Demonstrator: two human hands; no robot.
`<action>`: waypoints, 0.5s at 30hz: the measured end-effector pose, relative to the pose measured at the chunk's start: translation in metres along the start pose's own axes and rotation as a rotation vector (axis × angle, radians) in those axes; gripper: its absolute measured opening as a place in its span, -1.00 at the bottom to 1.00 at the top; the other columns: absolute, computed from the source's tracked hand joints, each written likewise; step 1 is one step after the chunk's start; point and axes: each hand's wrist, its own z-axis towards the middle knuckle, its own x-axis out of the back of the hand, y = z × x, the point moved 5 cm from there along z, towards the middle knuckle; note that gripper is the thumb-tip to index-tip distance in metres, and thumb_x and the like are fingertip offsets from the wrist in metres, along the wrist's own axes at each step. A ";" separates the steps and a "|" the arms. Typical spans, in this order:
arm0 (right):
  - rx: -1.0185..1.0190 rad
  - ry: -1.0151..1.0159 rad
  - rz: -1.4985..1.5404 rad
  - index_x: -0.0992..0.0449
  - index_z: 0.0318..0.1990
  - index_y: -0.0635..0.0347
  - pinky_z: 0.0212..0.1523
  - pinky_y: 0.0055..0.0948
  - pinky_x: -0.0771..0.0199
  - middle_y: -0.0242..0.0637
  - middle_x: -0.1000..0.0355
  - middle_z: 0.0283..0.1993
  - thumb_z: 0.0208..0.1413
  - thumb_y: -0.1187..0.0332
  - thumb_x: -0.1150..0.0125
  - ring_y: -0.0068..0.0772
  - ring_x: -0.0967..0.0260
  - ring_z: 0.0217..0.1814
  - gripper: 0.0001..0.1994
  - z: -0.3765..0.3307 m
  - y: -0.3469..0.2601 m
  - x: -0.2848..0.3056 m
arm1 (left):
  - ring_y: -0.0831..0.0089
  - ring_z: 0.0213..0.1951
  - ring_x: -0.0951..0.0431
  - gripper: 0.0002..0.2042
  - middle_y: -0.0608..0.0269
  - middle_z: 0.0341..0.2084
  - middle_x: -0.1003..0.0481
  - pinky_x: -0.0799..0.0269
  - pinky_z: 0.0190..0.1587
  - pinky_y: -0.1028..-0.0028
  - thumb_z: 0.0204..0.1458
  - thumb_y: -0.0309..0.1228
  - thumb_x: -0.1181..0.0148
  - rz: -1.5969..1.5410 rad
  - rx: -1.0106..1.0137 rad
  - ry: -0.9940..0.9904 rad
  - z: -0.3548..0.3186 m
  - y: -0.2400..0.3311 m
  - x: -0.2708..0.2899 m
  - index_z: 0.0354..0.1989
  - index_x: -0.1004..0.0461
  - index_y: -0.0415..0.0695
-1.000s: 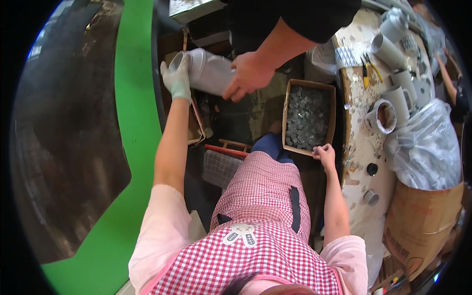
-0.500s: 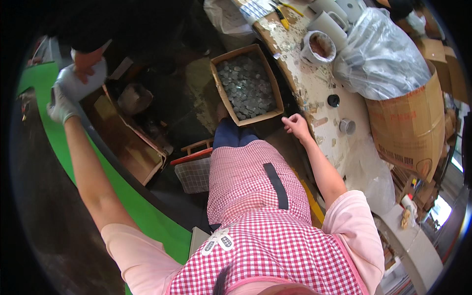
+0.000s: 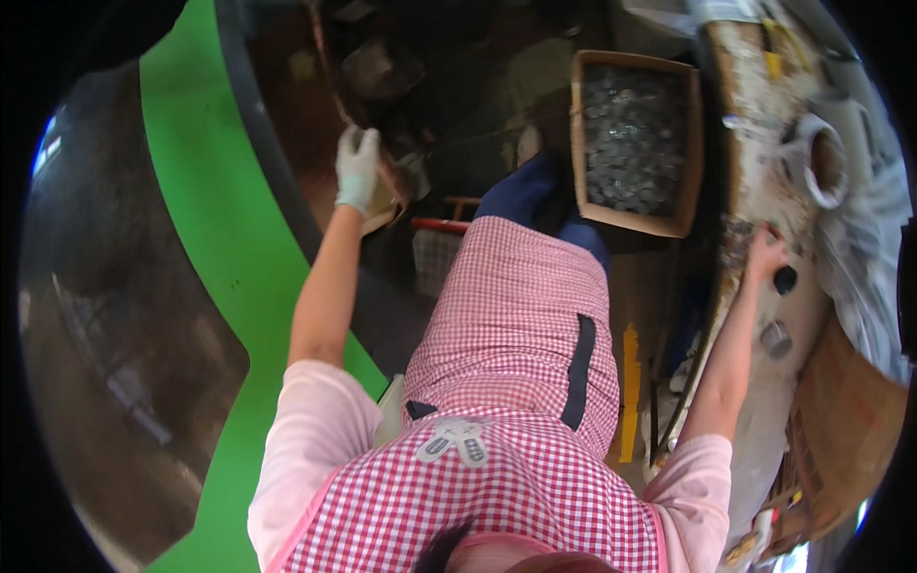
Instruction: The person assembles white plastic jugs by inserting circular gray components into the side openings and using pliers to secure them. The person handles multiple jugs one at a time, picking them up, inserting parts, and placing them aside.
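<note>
Right hand (image 3: 767, 253) moved over worktable (image 3: 761, 181) — blurred, arm (image 3: 734, 358) outstretched

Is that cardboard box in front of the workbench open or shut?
Open: the cardboard box has no lid over it, and many small grey pieces show inside.

Wears a red-and-white gingham cloth apron (image 3: 506, 334) with plain pink edging (image 3: 659, 535), over a pale pink short-sleeved top (image 3: 310, 435) and dark blue trousers (image 3: 516, 191). Bears a whitish, long-eared rabbit patch (image 3: 454, 444) on the front, plus a long black strip (image 3: 579, 372) lower down. Has a thin white glove (image 3: 354, 181) on the left hand (image 3: 356, 168).
</note>
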 end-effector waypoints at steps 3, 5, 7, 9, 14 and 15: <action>-0.057 0.097 0.360 -0.63 -0.09 0.18 -0.14 -0.31 -0.56 -0.07 -0.44 0.10 0.23 0.16 -0.40 -0.20 -0.45 0.02 -0.72 -0.039 -0.065 0.030 | 0.17 0.24 -0.47 -0.42 -0.06 0.20 -0.49 -0.34 0.28 0.32 0.26 -0.13 -0.21 0.039 0.398 0.035 -0.022 -0.102 0.000 0.29 -0.39 -0.33; 0.103 -0.067 0.591 -0.59 -0.11 0.24 -0.21 -0.52 -0.47 -0.13 -0.41 0.12 0.29 0.36 -0.34 -0.36 -0.39 0.05 -0.85 -0.080 -0.142 0.026 | 0.13 0.20 -0.51 -0.45 -0.07 0.17 -0.52 -0.37 0.25 0.32 0.27 -0.17 -0.18 0.231 0.356 0.106 -0.009 -0.148 0.014 0.28 -0.39 -0.35; 0.237 -0.200 0.714 -0.58 -0.13 0.23 -0.24 -0.60 -0.42 -0.20 -0.43 0.11 0.26 0.42 -0.36 -0.46 -0.38 -0.05 -0.88 -0.126 -0.224 0.004 | 0.11 0.17 -0.54 -0.44 -0.09 0.13 -0.54 -0.39 0.23 0.31 0.25 -0.16 -0.18 0.300 0.350 0.127 0.019 -0.192 0.026 0.28 -0.39 -0.36; 0.101 -0.490 0.981 -0.58 -0.16 0.21 -0.26 -0.59 -0.42 -0.24 -0.44 0.03 0.24 0.49 -0.32 -0.50 -0.40 -0.12 -0.93 -0.169 -0.293 -0.035 | 0.09 0.14 -0.56 -0.42 -0.10 0.09 -0.57 -0.41 0.21 0.29 0.23 -0.14 -0.20 0.412 0.344 0.159 0.050 -0.232 0.043 0.27 -0.38 -0.36; 0.110 -0.908 1.142 -0.58 -0.18 0.23 -0.22 -0.41 -0.50 -0.21 -0.52 -0.25 0.19 0.44 -0.33 -0.37 -0.48 -0.30 -0.89 -0.251 -0.453 -0.136 | 0.03 0.12 -0.58 -0.39 -0.17 0.06 -0.58 -0.43 0.20 0.23 0.17 -0.11 -0.24 0.502 0.334 0.291 0.137 -0.315 0.077 0.26 -0.40 -0.34; 0.224 -0.932 1.180 -0.58 -0.16 0.23 -0.20 -0.37 -0.52 -0.17 -0.54 -0.23 0.18 0.44 -0.32 -0.28 -0.54 -0.27 -0.88 -0.265 -0.480 -0.151 | 0.02 0.12 -0.58 -0.40 -0.18 0.06 -0.58 -0.44 0.20 0.22 0.18 -0.12 -0.24 0.488 0.361 0.285 0.153 -0.335 0.077 0.26 -0.40 -0.33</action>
